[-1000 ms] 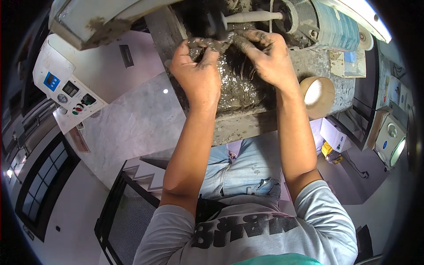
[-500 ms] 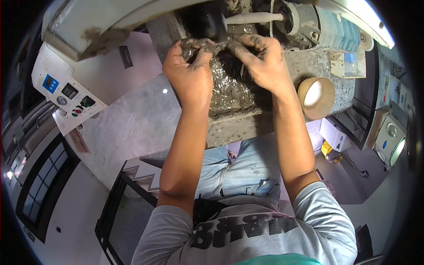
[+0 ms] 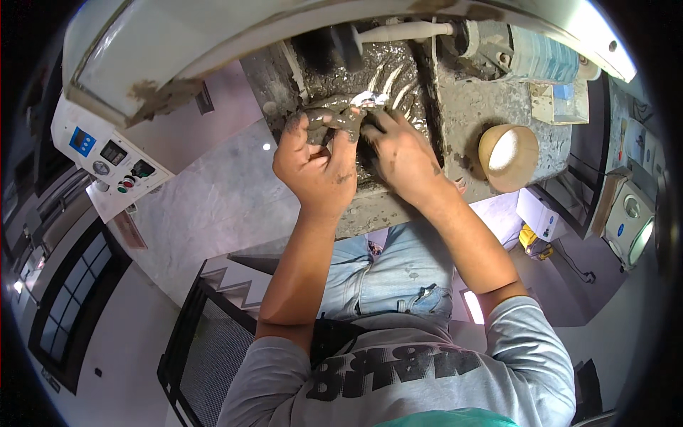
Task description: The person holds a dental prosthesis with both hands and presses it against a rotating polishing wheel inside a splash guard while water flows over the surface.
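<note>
Wet grey slurry coats the fingers of both hands. My left hand (image 3: 318,167), thumb and fingers closed, grips a small slurry-coated piece (image 3: 366,99) with a shiny whitish edge; its kind is hard to make out. Close beside it, my right hand (image 3: 409,156) has its fingers curled down, their tips hidden against the piece or the slurry. Both hands are over a tray of wet grey slurry (image 3: 388,60). Beyond them a dark polishing wheel (image 3: 347,48) sits on the pale tapered spindle (image 3: 405,30) of a bench motor (image 3: 544,55), apart from the hands.
A tan bowl (image 3: 523,171) with a bright white inside stands right of my right forearm. Behind it is a small open box (image 3: 562,107). A splash-stained pale hood (image 3: 178,57) arches over the tray. At left stands a control panel (image 3: 114,160) with buttons.
Both hands have come back from the wheel toward me, lower over the tray. The right hand has turned its fingers downward. More of the slurry and the wheel now shows.
</note>
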A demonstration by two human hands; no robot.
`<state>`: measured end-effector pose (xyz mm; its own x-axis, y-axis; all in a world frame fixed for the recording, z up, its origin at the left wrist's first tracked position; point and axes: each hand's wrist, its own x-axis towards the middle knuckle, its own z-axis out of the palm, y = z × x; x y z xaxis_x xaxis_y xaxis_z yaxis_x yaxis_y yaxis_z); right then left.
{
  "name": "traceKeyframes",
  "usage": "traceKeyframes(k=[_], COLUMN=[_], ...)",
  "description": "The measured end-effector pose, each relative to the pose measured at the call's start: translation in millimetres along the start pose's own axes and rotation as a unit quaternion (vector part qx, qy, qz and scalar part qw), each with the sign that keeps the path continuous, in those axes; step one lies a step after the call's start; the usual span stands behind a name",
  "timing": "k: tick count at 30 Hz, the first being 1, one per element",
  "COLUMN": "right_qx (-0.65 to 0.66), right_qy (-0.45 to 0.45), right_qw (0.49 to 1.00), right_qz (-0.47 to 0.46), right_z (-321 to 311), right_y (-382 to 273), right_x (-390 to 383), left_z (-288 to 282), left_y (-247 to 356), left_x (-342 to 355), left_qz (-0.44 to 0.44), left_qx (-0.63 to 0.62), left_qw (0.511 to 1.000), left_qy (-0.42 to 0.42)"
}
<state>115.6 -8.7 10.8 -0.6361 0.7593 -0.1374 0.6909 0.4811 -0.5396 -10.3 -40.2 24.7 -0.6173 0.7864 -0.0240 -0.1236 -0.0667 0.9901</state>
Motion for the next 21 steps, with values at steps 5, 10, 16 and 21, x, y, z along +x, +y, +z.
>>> traceKeyframes(k=[5,10,16,21], right_qx=[0.154,0.318,0.376,0.21], right_qy=[-0.046,0.093,0.18,0.155], right_qw=[0.986,0.94,0.904,0.965], right_qz=[0.051,0.085,-0.097,0.006], right_z=[-36.9,-67.9,-78.0,-48.4], right_y=[5.2,13.7,10.1,15.1], right_x=[-2.0,-3.7,17.3,32.9], left_z=[-1.7,-3.5,1.6,6.1], left_y=[3.2,0.0,-2.9,-18.5], left_x=[6.1,9.7,10.2,18.9], left_qz=[0.007,0.002,-0.035,-0.047], left_qx=[0.063,0.065,0.037,-0.044], left_qw=[0.998,0.998,0.998,0.998], left_qy=[0.005,-0.008,-0.029,-0.028])
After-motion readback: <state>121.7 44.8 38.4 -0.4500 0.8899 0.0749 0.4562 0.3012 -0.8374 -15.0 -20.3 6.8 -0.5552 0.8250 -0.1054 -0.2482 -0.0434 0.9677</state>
